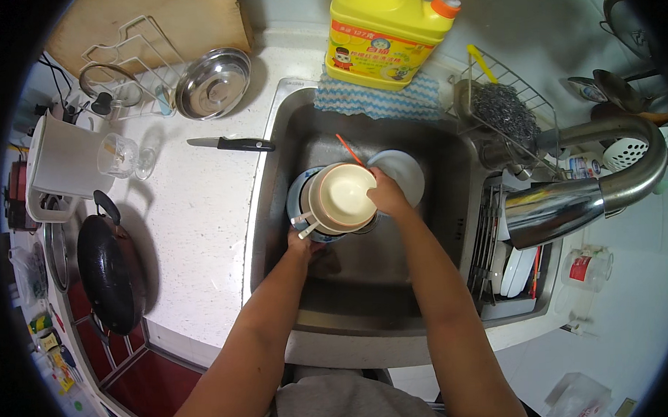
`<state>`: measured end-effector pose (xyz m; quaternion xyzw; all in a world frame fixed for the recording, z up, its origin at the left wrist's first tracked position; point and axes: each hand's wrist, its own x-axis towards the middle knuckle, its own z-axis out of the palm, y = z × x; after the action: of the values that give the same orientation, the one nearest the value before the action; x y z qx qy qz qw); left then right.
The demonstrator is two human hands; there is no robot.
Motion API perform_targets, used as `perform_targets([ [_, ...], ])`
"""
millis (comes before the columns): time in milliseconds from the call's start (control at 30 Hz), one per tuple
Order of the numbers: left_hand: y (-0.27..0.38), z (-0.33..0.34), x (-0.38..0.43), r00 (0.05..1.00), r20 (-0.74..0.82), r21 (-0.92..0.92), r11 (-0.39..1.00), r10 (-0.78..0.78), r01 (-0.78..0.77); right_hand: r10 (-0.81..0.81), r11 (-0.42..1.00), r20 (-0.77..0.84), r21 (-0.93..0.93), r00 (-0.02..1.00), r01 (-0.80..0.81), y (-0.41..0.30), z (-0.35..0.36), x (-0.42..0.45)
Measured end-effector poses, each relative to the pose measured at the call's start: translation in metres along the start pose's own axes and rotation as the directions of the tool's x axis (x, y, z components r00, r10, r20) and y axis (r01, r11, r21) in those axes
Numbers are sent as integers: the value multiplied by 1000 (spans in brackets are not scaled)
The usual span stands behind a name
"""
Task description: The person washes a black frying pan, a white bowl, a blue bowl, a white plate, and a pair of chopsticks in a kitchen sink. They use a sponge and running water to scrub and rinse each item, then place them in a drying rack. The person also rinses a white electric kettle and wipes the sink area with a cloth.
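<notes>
Inside the stainless steel sink (pixel 364 284) I hold a stack of bowls between both hands. On top sits a cream bowl (pixel 347 194) with an orange-brown rim; under it a larger bowl with a blue-patterned rim (pixel 295 204) shows. Two white handles (pixel 308 230), seemingly of spoons, stick out at the stack's lower left. My left hand (pixel 304 242) grips the stack from below left, its fingers mostly hidden. My right hand (pixel 387 192) pinches the cream bowl's right rim. A red stick (pixel 349 149) pokes out behind the bowl. A pale dish (pixel 407 175) lies beyond my right hand.
A kitchen knife (pixel 232 144) lies by the sink's left edge. Left stand a wok (pixel 110 271), glass cup (pixel 117 155) and steel bowl (pixel 214 83). A yellow detergent jug (pixel 383 38) stands behind. The faucet (pixel 560 206) overhangs a dish rack (pixel 492 247) at right.
</notes>
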<state>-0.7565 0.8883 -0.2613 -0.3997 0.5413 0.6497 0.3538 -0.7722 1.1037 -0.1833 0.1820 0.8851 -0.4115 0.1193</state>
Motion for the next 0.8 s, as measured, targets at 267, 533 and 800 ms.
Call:
perform_targets([
  [267,-14,-5,38,994,110,-40,999,-6,11,149,979,-64,-135,987,-156,-25,10,-4],
  [533,-35,1,58,992,123,-25,1000,-8,11,204,972,-100,-96,974,-213,-23,19,-9],
  [800,-32,6,12,996,90,2,1000,-14,14,172,974,-170,179,970,-141,-13,28,-29],
])
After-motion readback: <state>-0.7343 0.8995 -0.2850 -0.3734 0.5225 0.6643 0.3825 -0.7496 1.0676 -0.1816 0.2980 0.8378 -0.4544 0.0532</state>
